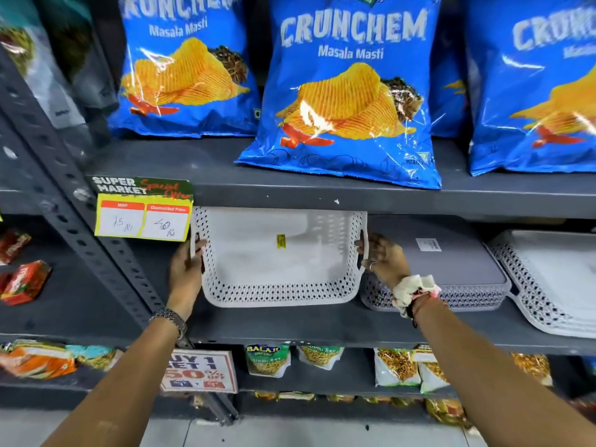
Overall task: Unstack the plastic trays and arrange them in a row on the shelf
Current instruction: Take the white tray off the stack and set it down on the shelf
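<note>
A white perforated plastic tray (277,259) with a small yellow sticker is tilted up above the grey middle shelf (290,324), its far edge under the shelf above. My left hand (187,269) grips its left handle and my right hand (383,259) grips its right handle. To the right a grey tray (451,272) lies flat on the shelf, partly behind my right wrist. Further right sits a stack of white trays (554,285), cut off by the frame edge.
Blue chip bags (345,88) stand on the shelf above, one overhanging the edge. A yellow price tag (142,214) hangs at the left by the slotted upright (80,214). Snack packets (267,359) fill the shelf below, and red packets (22,282) lie at left.
</note>
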Motion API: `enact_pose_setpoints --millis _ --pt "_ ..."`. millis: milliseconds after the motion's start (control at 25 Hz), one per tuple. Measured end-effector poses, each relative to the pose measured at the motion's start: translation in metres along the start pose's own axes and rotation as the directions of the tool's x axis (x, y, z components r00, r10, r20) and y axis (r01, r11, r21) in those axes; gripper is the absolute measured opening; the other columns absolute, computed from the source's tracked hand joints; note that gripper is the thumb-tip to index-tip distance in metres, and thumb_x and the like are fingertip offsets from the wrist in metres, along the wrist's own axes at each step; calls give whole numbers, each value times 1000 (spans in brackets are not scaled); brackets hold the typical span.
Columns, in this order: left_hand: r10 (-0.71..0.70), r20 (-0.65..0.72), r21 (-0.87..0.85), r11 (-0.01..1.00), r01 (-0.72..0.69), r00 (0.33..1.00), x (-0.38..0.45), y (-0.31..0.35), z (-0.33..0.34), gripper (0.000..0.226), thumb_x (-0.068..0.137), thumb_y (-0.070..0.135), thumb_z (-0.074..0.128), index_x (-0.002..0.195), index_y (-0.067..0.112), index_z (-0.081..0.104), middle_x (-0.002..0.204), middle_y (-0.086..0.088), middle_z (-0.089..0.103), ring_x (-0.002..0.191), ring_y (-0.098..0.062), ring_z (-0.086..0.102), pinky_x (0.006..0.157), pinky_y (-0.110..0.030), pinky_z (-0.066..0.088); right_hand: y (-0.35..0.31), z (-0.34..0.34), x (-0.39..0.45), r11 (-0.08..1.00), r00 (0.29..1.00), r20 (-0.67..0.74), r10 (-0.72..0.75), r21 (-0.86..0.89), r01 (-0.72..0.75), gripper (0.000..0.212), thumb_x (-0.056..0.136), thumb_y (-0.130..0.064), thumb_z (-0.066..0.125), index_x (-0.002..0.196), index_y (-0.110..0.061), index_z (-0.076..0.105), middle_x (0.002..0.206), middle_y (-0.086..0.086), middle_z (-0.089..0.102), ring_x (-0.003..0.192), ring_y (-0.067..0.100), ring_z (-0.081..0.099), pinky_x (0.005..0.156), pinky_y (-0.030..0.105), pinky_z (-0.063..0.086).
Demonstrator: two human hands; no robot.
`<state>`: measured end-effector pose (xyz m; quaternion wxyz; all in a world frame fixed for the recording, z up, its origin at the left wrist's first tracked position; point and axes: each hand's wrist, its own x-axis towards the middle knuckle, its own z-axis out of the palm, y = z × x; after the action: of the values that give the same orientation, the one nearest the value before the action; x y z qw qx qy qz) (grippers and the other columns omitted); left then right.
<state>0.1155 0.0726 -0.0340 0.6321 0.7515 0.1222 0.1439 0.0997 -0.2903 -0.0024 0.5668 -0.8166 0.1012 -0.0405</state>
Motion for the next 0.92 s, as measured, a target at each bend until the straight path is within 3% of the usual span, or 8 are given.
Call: enact_pose_setpoints --millis 80,200,320,440,560,640,800,920 --pt "-24 -14 100 995 26 1000 1 -18 4 35 91 1 40 116 17 60 117 -8 65 111 -26 59 92 -30 42 10 5 -2 993 999 -44 28 -111 -33 38 85 21 30 116 10 49 66 -2 75 73 10 72 50 15 42" --pt "-9 -89 111 994 19 996 -4 -33 6 41 90 -2 36 116 19 60 106 -7 67 98 -20 62 80 -26 44 22 14 -5 998 995 -71 65 -20 -67 40 80 23 36 107 5 58 93 22 72 84 16 71 64 21 48" --pt "59 -161 153 988 -34 985 -7 -40 3 45 89 -2 31 110 27 58 101 7 64 90 -14 58 68 -19 43 29 16 -4 998 997 -78 6 -62 -11 35 80 17 45 102 -4 63 99 17 72 93 28 69 66 20 53" --pt "51 -191 144 989 -24 980 -9 -42 2 44 89 -2 29 116 20 57 106 7 64 93 -14 55 78 -25 45 34 24 -2 994 998 -52 27 -106 -33 35 81 13 48 109 -1 61 95 12 74 95 24 68 85 37 53" --pt "-23 -186 181 982 57 982 -6 -45 2 44 92 2 27 120 20 56 114 6 64 98 -18 59 84 -30 47 35 33 -1 994 994 -80 69 -84 -75 33 81 8 56 112 -3 62 100 16 73 97 19 67 96 37 50" --pt "-76 -178 227 967 116 981 -1 -47 2 43 94 7 27 123 21 55 121 5 64 92 -20 61 79 -28 47 36 35 -1 992 990 -114 88 -79 -97 32 80 4 60 111 -3 63 102 17 72 93 14 65 93 32 50" --pt "-117 -156 269 950 156 981 4 -54 5 40 95 11 32 126 20 55 124 -3 65 98 -23 62 91 -32 47 41 24 -4 987 987 -18 162 15 -162 36 80 9 58 115 0 58 113 19 66 105 28 62 94 46 51" --pt "-118 -247 339 920 199 962 6 -50 8 40 90 12 38 122 26 56 126 -13 62 114 -34 56 104 -43 41 46 -6 -8 977 984 31 173 120 -175 33 84 8 54 117 1 56 113 13 63 98 22 62 75 33 58"
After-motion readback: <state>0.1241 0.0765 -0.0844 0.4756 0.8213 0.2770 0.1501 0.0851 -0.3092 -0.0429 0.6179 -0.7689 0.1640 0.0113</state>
